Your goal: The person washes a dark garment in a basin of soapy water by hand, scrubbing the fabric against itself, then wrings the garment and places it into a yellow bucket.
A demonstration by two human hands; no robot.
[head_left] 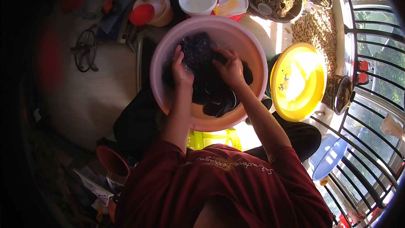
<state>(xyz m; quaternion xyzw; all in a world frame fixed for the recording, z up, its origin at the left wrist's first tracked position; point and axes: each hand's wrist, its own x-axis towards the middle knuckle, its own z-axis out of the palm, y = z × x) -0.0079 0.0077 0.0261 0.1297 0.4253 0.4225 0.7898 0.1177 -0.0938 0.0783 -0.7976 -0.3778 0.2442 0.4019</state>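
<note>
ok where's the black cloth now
In the head view's upper middle, the black cloth lies inside the pink basin, left of the yellow basin, beneath and between the left hand and right hand.

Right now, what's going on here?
A person has both hands in a pink basin, handling dark, wet-looking cloth. The left hand is open along its left side; the right hand has bent fingers over its right. A yellow basin is to the right, in sunlight.

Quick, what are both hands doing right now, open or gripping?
Left hand: open, beside the wet black fabric in the round pink plastic basin.
Right hand: curled at the fabric; whether it grips cannot be told.
</note>
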